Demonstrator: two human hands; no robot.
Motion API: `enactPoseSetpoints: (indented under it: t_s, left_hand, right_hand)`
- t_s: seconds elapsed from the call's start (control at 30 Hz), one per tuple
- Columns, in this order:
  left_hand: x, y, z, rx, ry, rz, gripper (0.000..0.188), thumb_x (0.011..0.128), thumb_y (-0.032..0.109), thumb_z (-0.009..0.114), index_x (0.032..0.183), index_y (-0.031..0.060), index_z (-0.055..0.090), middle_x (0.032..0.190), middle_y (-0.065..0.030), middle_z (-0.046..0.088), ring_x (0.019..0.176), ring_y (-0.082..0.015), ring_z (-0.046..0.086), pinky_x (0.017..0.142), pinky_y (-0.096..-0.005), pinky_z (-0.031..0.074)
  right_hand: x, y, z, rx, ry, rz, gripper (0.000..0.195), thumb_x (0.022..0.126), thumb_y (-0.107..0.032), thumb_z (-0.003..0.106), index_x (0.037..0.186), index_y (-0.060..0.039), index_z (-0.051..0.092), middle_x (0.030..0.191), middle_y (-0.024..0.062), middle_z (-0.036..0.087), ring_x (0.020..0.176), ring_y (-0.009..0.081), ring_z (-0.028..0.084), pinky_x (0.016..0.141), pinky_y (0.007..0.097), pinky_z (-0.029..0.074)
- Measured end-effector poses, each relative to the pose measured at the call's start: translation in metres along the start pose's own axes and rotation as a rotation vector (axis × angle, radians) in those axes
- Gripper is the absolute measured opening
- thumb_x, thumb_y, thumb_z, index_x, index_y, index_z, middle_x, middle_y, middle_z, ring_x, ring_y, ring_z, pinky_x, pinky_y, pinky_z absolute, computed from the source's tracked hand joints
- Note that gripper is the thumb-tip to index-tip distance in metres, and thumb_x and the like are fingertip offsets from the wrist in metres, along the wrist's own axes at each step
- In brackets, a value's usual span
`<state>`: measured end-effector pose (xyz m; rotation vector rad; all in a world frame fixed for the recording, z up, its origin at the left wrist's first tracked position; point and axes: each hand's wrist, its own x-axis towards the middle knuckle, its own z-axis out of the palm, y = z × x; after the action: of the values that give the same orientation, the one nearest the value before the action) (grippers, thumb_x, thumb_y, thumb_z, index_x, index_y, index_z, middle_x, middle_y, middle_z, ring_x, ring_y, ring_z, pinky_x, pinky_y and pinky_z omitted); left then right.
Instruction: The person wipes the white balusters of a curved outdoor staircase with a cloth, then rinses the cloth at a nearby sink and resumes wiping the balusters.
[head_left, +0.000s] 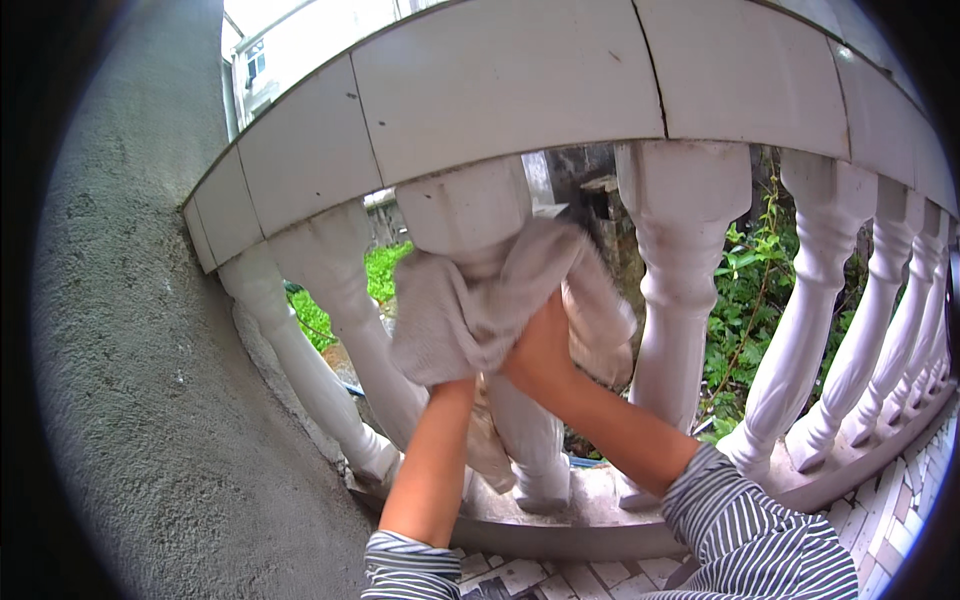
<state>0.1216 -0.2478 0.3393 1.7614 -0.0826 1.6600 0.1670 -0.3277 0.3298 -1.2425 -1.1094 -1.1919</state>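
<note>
A damp-looking greyish-beige cloth is wrapped around the upper part of a white turned baluster, just below its square top block. My left hand is in the cloth on the baluster's left side; only the wrist end shows. On the other side my right hand holds the cloth, its fingers hidden in the folds. The cloth's right part hangs loose beside that hand and is blurred. Another length of cloth dangles below, between my forearms, in front of the baluster's shaft.
A white-tiled handrail with a dark crack runs above the row of balusters. At left rises a rough grey cement wall. Below are the balusters' base ledge and a mosaic tile floor. Green plants grow behind.
</note>
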Motion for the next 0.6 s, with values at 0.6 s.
enactPoseSetpoints:
  t_s: [0.6]
  left_hand:
    - [0.034, -0.035, -0.049, -0.109, 0.244, -0.041, 0.046, 0.086, 0.021, 0.045, 0.124, -0.0036, 0.036, 0.118, -0.0153, 0.046, 0.111, -0.024, 0.043, 0.094, -0.0343, 0.034]
  right_hand:
    - [0.12, -0.034, 0.029, -0.392, 0.229, -0.351, 0.035, 0.077, -0.013, 0.048, 0.108, 0.002, 0.046, 0.105, 0.0169, 0.052, 0.098, 0.03, 0.05, 0.087, 0.0405, 0.038]
